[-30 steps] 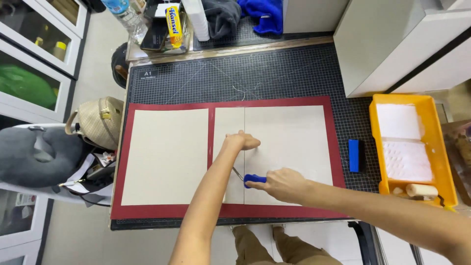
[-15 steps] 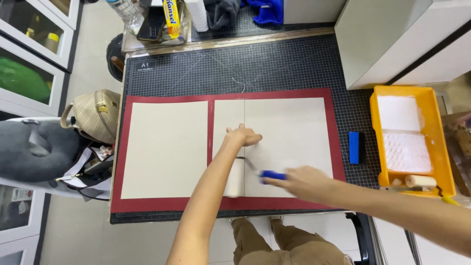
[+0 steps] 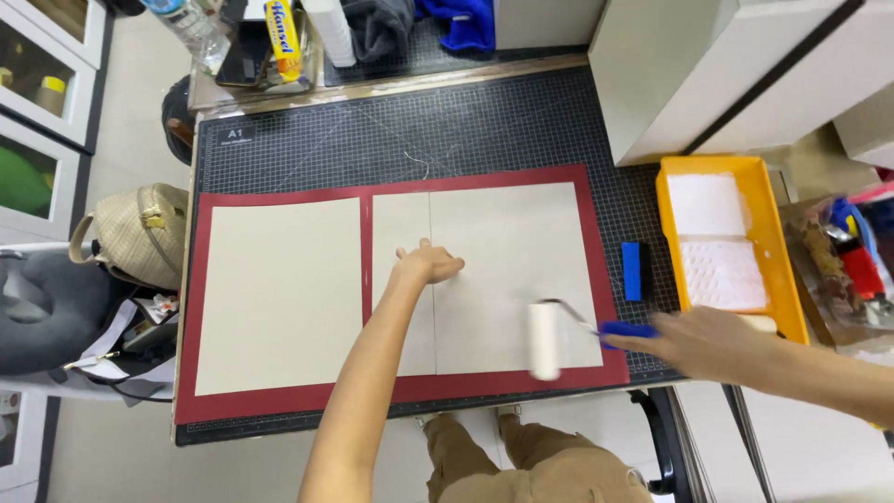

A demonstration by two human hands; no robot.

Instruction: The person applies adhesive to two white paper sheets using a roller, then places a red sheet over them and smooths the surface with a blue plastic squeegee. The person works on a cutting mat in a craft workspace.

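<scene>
Open cutting mat (image 3: 484, 121) lay bare above the red sheet (image 3: 279, 414), leaving a broad lane across the counter. To the right, a blue block (image 3: 635, 271) and an orange paint tray (image 3: 778, 279) narrowed the passage beside the sheet's edge, where the right hand (image 3: 712, 343) held a paint roller (image 3: 544, 340). The left hand (image 3: 426, 265) and its forearm crossed the middle boards (splitting the near side in two). Bottles and cloths (image 3: 372, 28) crowded the far edge.
</scene>
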